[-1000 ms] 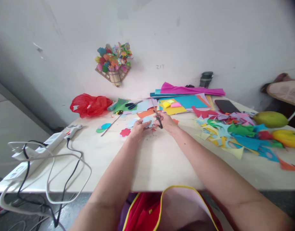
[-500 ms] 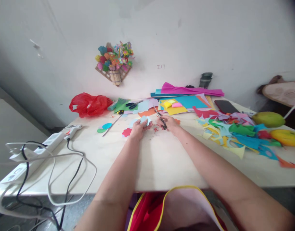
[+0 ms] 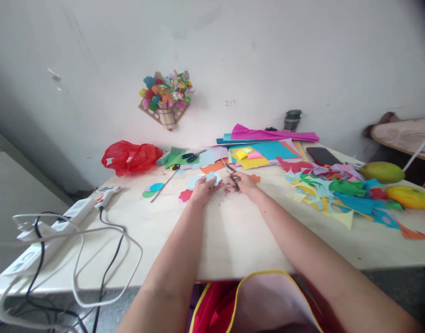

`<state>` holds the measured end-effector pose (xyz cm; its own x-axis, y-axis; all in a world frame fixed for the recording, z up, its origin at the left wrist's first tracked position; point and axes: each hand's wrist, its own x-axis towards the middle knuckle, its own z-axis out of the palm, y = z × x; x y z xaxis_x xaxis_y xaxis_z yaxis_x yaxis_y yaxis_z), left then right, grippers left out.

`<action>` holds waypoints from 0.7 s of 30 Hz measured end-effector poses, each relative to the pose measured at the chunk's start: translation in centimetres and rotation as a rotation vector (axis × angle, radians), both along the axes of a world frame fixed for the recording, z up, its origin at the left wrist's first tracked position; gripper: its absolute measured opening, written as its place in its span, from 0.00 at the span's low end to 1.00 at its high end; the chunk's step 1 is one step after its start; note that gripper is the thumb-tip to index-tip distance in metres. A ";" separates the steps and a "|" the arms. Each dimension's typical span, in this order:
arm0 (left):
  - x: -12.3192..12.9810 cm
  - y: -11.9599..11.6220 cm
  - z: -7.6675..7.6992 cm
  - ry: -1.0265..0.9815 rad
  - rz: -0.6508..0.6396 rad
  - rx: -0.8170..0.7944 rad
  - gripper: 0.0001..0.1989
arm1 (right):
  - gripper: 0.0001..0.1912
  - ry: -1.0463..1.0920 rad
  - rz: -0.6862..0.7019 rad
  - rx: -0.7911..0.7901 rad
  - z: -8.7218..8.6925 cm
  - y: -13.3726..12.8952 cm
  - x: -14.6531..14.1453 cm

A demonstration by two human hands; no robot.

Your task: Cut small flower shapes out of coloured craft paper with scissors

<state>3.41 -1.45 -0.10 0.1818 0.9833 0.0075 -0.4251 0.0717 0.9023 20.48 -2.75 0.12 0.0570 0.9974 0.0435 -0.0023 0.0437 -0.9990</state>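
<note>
My left hand [image 3: 204, 188] is closed on a light blue paper flower [image 3: 213, 177], pinched between thumb and fingers above the table. In my right hand [image 3: 245, 183] is a pair of scissors [image 3: 231, 173], blades pointing away from me and up to the left, apart from the flower. A red paper flower [image 3: 186, 195] lies just left of my left hand, and an orange paper piece [image 3: 255, 178] sits beside my right hand. Small reddish scraps [image 3: 229, 188] are scattered on the table between the hands.
Left are a power strip [image 3: 56, 236] with loose cables, a red plastic bag [image 3: 131, 157], a tape measure [image 3: 175, 167] and dark-handled scissors [image 3: 191, 157]. Coloured sheets [image 3: 267, 150] lie at the back. Right are paper offcuts [image 3: 323, 194], a phone [image 3: 323, 156] and two fruits [image 3: 382, 172].
The view has shifted slightly, so the wall and table sit a little lower. Both hands keep their holds on the paper flower and scissors, nearly unmoved over the table.
</note>
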 end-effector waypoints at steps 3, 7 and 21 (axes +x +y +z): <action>-0.1 -0.1 0.0 0.017 -0.042 0.041 0.14 | 0.11 -0.076 0.024 -0.001 0.0 0.0 0.0; -0.1 0.1 -0.1 0.036 -0.053 0.041 0.15 | 0.09 -0.087 0.077 -0.013 0.8 -0.5 0.2; 0.0 -0.2 0.6 -0.020 0.038 -0.014 0.11 | 0.10 -0.213 0.249 -0.002 1.2 -1.4 0.8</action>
